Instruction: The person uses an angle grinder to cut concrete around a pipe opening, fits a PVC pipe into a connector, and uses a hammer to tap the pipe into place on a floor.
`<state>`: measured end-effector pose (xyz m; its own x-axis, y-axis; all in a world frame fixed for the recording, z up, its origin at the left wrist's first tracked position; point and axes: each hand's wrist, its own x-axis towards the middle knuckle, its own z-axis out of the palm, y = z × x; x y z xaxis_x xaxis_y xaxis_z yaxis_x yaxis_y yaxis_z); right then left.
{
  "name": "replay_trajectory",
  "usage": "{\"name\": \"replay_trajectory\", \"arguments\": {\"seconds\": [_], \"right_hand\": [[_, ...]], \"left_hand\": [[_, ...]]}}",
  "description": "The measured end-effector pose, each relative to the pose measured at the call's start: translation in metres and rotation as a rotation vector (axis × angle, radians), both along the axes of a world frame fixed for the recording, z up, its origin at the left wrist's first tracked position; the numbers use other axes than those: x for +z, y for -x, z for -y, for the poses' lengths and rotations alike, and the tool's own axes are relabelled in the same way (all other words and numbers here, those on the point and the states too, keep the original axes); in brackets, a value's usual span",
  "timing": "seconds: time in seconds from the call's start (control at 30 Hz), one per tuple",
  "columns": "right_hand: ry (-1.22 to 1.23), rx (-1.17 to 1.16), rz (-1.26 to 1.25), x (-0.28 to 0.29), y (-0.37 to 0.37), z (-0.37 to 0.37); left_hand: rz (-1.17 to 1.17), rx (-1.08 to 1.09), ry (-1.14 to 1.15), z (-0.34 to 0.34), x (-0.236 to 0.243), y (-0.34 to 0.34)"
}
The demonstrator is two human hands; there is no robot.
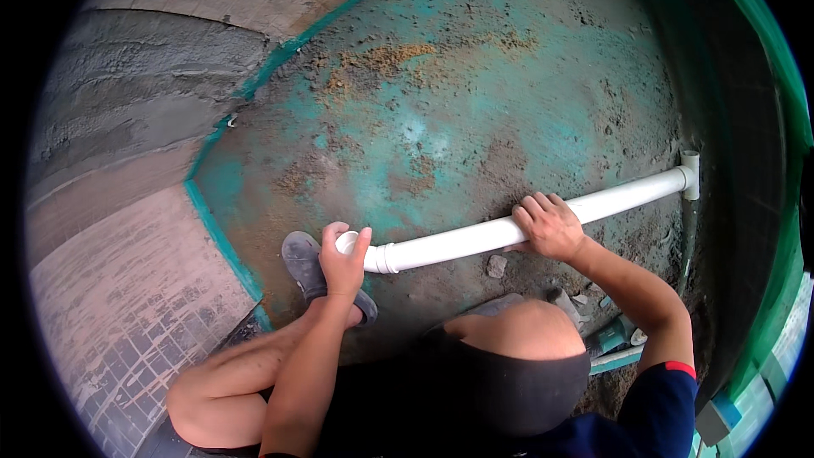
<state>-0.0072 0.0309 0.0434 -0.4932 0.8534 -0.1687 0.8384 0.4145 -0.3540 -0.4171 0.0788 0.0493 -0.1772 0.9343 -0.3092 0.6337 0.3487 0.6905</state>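
Observation:
A long white plastic pipe (458,242) runs across in front of me, sloping up to the right. Its left end carries a white elbow fitting (376,259), whose round mouth faces up and to the left. My left hand (343,261) grips that elbow, thumb and fingers on either side of the mouth. Farther right, my right hand (549,226) is wrapped over the pipe from above, past its middle. At the far right the pipe meets a white tee fitting (690,175) beside the dark wall.
The dirty green-painted floor (543,136) bears loose soil and sand (386,59). Tiled and cement-coated walls (144,229) rise on the left. A stone (496,266) lies below the pipe. Near my right knee are rubble and a green power tool (610,335). Green netting (784,119) edges the right.

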Motion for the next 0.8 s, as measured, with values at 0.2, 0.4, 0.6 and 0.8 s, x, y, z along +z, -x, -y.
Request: {"name": "replay_trajectory", "arguments": {"seconds": [0.2,0.4,0.6,0.8], "right_hand": [[-0.077,-0.198,-0.172,-0.016,0.005,0.035],[-0.222,-0.116,-0.107,-0.014,0.069,0.017],[-0.155,-0.099,-0.064,-0.022,0.065,0.013],[0.207,0.061,-0.083,-0.011,0.066,-0.013]], "left_hand": [[0.234,0.084,-0.028,0.003,0.004,-0.037],[0.264,0.167,-0.006,0.026,-0.027,0.013],[0.230,0.205,0.016,0.012,-0.032,-0.006],[0.159,0.216,0.104,0.006,-0.013,0.001]]}}
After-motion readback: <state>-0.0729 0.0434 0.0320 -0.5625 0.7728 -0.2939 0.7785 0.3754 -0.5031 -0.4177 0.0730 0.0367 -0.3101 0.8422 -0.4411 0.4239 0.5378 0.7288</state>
